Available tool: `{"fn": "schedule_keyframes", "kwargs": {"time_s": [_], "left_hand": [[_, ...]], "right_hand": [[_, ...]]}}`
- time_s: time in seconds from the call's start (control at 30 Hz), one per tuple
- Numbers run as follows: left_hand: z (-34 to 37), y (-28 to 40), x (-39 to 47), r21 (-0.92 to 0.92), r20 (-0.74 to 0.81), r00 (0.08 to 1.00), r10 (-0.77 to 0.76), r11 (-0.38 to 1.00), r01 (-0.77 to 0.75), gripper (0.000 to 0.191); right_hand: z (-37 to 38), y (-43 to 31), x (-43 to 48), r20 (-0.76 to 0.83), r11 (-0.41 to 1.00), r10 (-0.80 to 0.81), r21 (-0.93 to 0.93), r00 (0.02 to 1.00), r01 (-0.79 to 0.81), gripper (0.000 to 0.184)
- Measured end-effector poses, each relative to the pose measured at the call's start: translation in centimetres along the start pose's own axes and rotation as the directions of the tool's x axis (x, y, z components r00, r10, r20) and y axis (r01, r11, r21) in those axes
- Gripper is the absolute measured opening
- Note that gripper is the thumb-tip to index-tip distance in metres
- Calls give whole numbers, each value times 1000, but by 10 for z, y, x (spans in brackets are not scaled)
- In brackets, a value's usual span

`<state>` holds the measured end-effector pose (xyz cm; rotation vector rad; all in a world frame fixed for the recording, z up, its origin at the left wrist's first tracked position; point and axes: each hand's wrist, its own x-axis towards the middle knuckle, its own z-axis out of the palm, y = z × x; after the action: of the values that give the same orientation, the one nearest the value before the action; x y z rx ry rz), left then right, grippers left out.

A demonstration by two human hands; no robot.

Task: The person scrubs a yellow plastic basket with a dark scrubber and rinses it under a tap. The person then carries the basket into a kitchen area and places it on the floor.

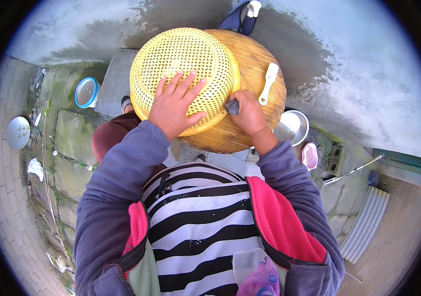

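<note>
A yellow perforated plastic basket (180, 55) lies upside down on a round wooden slatted tabletop (258, 48), tilted a little. My left hand (177, 101) rests flat on the basket, fingers spread over its holes. In my right hand (247, 113) is a dark grey scouring pad (232, 107), pressed close to the basket's rim. A white plastic-handled brush (269, 83) lies on the tabletop to the right of the basket, its bristles hidden.
A metal basin (301, 127) and a pink plastic basin (309, 156) stand low at the right. A blue-rimmed bucket (86, 92) stands at the left, beside a concrete slab (116, 81). A grey wall (365, 66) rises behind the table.
</note>
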<state>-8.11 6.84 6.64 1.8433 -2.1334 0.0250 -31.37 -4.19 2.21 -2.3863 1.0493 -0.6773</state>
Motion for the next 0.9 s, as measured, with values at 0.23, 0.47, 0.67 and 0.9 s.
{"fn": "schedule_keyframes", "kwargs": {"time_s": [0.23,0.47,0.67,0.9], "left_hand": [[2,-5,-3,-16,-28,1000,14,1000,-14,75],[3,-7,-5,-38,-27,999,29,999,-30,78],[2,-7,-4,-26,-38,999,36,999,-37,78],[2,-12,-5,-43,-43,998,56,997,-57,77]], "right_hand": [[1,25,52,10,990,88,-112,996,-86,20],[3,-23,-8,162,998,41,-49,986,-34,21],[6,28,41,-79,965,148,-205,986,-161,17],[5,-27,-21,166,982,69,-183,984,-38,29]]}}
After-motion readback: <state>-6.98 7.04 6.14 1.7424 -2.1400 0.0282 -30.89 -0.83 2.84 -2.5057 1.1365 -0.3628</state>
